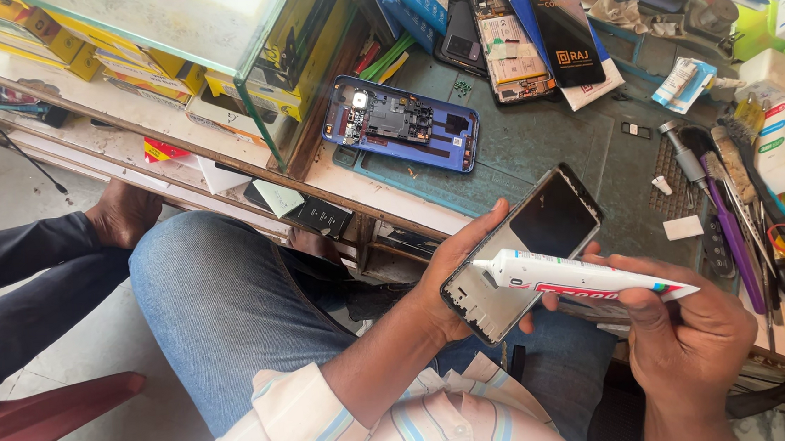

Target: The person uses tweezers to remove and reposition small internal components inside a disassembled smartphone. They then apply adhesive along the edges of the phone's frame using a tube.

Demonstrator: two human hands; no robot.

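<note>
Left hand (456,276) gripping phone frame (524,253) edge, right hand (686,338) pinching glue tube (581,276) over it

My hands work over my lap, off the bench edge (410,205). Ahead, bare green mat (534,137) offers passage between the opened blue phone (401,123) and the row of tools (732,206) (crowded to the right). Farther back, stacked phones (527,36) and a glass case (242,38) block the way.
</note>
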